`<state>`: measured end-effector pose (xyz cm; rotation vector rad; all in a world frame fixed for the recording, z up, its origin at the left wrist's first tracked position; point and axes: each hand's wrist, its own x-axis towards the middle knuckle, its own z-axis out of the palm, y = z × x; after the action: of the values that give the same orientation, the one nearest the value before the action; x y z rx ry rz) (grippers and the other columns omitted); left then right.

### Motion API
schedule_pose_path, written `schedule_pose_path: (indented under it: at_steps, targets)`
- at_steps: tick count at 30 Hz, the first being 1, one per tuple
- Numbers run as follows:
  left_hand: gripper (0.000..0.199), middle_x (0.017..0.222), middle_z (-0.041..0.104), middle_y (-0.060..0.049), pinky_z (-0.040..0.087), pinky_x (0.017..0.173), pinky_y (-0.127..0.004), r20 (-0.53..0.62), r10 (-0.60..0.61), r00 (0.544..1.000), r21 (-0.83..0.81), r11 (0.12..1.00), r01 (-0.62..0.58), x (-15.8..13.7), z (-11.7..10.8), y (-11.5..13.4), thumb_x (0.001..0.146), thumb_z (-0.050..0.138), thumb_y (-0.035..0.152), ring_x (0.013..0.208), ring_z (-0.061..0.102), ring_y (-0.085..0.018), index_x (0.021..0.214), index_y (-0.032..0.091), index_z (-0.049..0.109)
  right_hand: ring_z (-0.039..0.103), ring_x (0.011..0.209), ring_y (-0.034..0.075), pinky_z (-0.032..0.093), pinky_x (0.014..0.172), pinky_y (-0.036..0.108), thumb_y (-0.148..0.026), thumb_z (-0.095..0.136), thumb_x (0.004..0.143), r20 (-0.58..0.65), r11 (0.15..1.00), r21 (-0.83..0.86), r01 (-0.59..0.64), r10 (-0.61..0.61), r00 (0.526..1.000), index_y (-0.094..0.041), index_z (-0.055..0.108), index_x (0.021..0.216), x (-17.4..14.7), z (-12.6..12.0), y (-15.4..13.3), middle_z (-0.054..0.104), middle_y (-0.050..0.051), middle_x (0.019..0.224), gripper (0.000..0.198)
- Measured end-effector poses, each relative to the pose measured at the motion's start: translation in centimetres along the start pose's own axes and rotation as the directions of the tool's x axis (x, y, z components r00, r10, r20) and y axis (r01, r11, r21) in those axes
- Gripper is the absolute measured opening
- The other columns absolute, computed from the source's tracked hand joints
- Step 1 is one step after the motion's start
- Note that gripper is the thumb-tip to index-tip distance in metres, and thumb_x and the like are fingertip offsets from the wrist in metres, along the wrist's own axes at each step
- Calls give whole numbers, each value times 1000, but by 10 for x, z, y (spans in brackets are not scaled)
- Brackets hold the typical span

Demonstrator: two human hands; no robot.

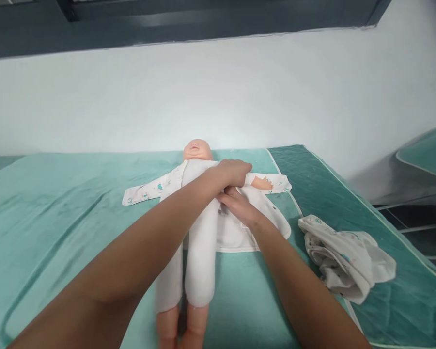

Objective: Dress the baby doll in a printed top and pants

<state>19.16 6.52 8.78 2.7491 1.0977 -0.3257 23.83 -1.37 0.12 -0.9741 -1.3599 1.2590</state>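
A baby doll (201, 242) in a white fabric body lies face up with its head toward the wall. One printed sleeve of a white baby shirt (254, 218) covers the doll's arm on the left. The rest of the shirt spreads open under and beside the doll on the right, its other sleeve lying flat beneath the doll's bare hand. My left hand (236, 172) reaches across the doll's chest, closed around its right-side arm. Just below, my right hand (238, 203) is closed against the doll's side; its fingertips are partly hidden, so what it grips is unclear.
A crumpled white printed garment (349, 257) lies to the right on the darker green border of the bed cover (76, 208). Behind the bed rises a white wall (218, 97). Another green padded edge and dark metal bars (421, 228) show at the far right.
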Motion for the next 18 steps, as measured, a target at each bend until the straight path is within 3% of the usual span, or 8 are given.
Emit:
schedule_pose_path:
  at_steps: [3,6,9,11,12,15,16,18]
  targets:
    - [36,85,69,-7,42,65,-34,-81,23,996,39,999,-19,0,-3,-2,72,57,9,71,65,-25,105,23,60,48,130,25,39,110,42,-43,64,86,58,1000,13,25,-26,998,-28,58,123,-1,-4,-6,64,5,118,40]
    - [35,78,66,-4,39,63,-33,-207,7,978,15,1000,-4,-7,-8,-8,72,53,4,65,63,-23,102,22,57,59,111,24,47,97,39,-41,64,84,74,999,9,52,-53,996,-26,61,106,1,-13,-8,65,5,108,26]
    - [35,81,67,-4,37,63,-33,-256,18,967,21,1000,-13,-16,-9,-13,70,55,5,66,63,-22,101,22,55,62,98,22,46,93,39,-38,61,84,-9,978,-199,70,-73,997,-23,62,88,2,-33,-3,67,4,97,16]
    - [28,89,68,-6,36,63,-33,-290,67,955,57,997,-53,-21,-7,-16,72,57,9,73,63,-23,97,21,55,61,101,24,44,94,41,-33,61,81,-216,899,-438,-26,-77,973,-21,62,87,1,-49,2,68,6,102,13]
    - [24,92,68,-7,35,62,-33,-304,93,948,78,994,-72,-24,-6,-16,75,56,11,76,63,-24,96,21,55,61,103,26,43,94,42,-32,62,79,-338,829,-545,-125,-80,938,-21,62,89,0,-57,5,68,8,105,14]
    - [21,96,68,-7,34,63,-33,-306,126,944,149,985,-83,-30,-5,-17,78,51,9,79,63,-23,95,21,55,61,101,31,44,86,43,-38,70,71,-544,607,-673,-423,-18,839,-21,61,81,-3,-78,11,68,11,98,22]
    - [23,96,68,-7,34,64,-32,-292,126,948,172,982,-78,-32,-5,-16,77,51,7,80,63,-23,95,21,56,62,95,32,44,81,42,-41,72,69,-569,584,-660,-473,22,822,-22,59,75,-4,-82,12,67,11,89,24]
    - [25,94,69,-6,36,67,-33,-253,119,960,213,975,-65,-34,-5,-16,77,51,5,81,63,-22,95,20,57,62,83,29,43,73,38,-43,73,67,-604,636,-591,-497,61,795,-22,55,64,-5,-90,11,64,8,73,27]
